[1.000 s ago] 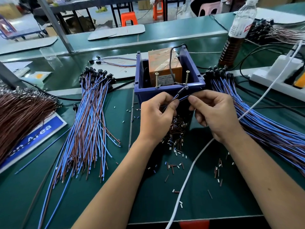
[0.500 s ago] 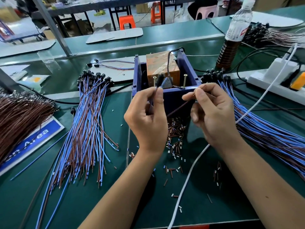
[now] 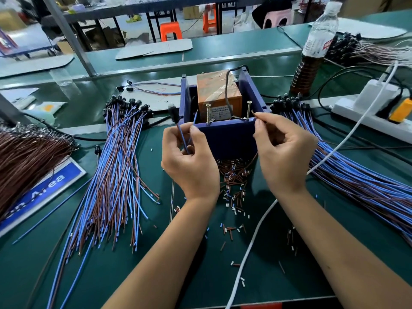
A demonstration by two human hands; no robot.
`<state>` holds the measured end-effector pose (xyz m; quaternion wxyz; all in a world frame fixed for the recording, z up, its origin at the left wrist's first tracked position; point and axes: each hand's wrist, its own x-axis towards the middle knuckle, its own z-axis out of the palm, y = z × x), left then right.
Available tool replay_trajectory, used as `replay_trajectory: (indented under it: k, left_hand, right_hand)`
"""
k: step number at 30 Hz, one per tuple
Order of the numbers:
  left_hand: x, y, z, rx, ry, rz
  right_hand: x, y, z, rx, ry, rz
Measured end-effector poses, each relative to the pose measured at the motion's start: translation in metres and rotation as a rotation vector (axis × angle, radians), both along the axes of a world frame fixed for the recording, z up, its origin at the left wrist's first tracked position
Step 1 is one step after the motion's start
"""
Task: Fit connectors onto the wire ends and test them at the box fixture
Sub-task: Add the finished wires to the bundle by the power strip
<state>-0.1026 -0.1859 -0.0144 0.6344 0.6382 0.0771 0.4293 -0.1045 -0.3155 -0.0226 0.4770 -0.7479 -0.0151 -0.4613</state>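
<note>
A blue box fixture (image 3: 225, 134) stands at the table's middle with an orange block (image 3: 217, 94) inside and two upright screws (image 3: 248, 109) on its front wall. My left hand (image 3: 189, 161) pinches a blue wire (image 3: 184, 139) whose black connector (image 3: 173, 112) sticks up left of the box. The wire's blue bare end points toward the left screw (image 3: 208, 112). My right hand (image 3: 283, 152) pinches the brown wire end (image 3: 254, 113) right beside the right screw.
A bundle of blue and brown wires with black connectors (image 3: 111, 175) lies to the left, a second bundle (image 3: 356, 175) to the right. Brown wires (image 3: 24, 157) pile at far left. Cut insulation bits (image 3: 231, 179) litter the mat. A bottle (image 3: 314, 47), power strip (image 3: 365, 112) and white cable (image 3: 252, 248) sit right.
Both hands rose and spread apart. The connector swung from the box front up to the left, and the brown wire end went to the right screw.
</note>
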Motion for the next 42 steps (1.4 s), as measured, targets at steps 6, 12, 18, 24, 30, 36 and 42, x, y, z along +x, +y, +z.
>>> replay_trajectory:
  k: [6,12,18,24,30,36,42]
  left_hand:
    - [0.000,-0.002,-0.004,0.017,0.040,-0.059]
    - [0.000,-0.001,-0.005,0.023,0.066,-0.106]
    - [-0.001,0.000,-0.006,0.003,0.061,-0.101]
    - [-0.001,-0.001,-0.007,-0.016,0.047,-0.114]
    - [-0.002,-0.002,-0.003,-0.058,-0.043,-0.118]
    - [-0.015,-0.034,0.018,0.036,-0.080,-0.268]
    - [-0.002,-0.114,0.051,-0.115,0.574,-0.897]
  right_hand:
    - [-0.001,0.002,0.002,-0.052,-0.025,0.002]
    - [-0.002,0.002,0.003,-0.056,-0.014,0.005]
    - [-0.003,0.001,0.004,-0.063,-0.009,0.020]
    - [-0.002,0.001,0.002,-0.056,0.004,0.025]
    - [-0.003,0.001,0.003,0.006,0.027,0.050]
    - [-0.009,-0.010,0.006,0.214,0.067,0.161]
    - [-0.027,-0.073,0.018,0.490,0.004,0.040]
